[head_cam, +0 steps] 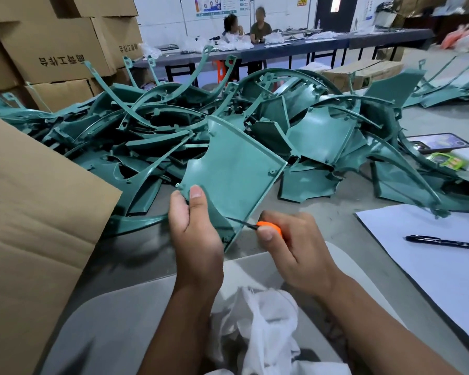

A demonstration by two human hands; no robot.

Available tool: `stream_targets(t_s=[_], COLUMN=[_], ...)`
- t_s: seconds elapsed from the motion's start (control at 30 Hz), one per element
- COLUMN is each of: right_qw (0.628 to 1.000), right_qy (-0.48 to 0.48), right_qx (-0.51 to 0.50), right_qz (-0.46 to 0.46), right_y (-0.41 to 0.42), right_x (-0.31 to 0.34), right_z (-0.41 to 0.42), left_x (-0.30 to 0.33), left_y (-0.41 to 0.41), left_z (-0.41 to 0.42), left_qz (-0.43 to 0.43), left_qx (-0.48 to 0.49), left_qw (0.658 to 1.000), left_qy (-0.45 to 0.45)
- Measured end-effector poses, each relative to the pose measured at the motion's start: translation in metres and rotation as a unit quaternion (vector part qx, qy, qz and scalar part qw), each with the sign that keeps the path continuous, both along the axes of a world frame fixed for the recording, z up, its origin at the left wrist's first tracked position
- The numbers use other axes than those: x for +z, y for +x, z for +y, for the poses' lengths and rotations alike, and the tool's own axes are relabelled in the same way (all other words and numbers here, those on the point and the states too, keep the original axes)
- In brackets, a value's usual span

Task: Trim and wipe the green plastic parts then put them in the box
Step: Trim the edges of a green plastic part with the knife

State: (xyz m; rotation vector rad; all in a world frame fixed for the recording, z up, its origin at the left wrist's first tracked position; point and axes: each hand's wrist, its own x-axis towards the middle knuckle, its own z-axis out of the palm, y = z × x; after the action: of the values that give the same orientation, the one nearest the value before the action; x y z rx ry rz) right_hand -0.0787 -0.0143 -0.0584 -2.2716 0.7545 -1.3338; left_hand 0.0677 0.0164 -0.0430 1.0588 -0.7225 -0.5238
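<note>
Above the surface, left hand pinches the part; the right hand's knife could slip toward that grip.

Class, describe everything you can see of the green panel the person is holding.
The green panel is a flat, glossy plastic sheet with raised rims, small moulded pegs and one curved cut-out edge. It is held tilted above the table. The left hand grips its lower corner, and the orange-handled blade in the right hand meets its bottom edge.
</note>
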Motion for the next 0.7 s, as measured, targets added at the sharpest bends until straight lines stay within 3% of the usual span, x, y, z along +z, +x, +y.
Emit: stream_targets(t_s=[0.13, 0.4, 0.57, 0.7], right_qw=[0.997, 0.966, 0.983, 0.991], right_qy=[-0.018, 0.053, 0.026, 0.062], right_qx=[-0.075, -0.231, -0.140, -0.064], right_qz=[-0.030, -0.106, -0.116, -0.099], right_y=[-0.005, -0.027, -0.018, -0.016], right_x=[0.002, -0.002, 0.000, 0.000], right_z=[-0.006, -0.030, -0.018, -0.016], left_x=[0.003, -0.004, -0.008, -0.009], left_y=[0.008, 0.025, 0.027, 0.039], left_z=[-0.003, 0.002, 0.004, 0.004], left_qz=[0.023, -0.040, -0.055, -0.093], left_qx=[0.006, 0.012, 0.025, -0.006], left_qw=[1.000, 0.999, 0.998, 0.996], left_qy=[0.002, 0.000, 0.002, -0.015])
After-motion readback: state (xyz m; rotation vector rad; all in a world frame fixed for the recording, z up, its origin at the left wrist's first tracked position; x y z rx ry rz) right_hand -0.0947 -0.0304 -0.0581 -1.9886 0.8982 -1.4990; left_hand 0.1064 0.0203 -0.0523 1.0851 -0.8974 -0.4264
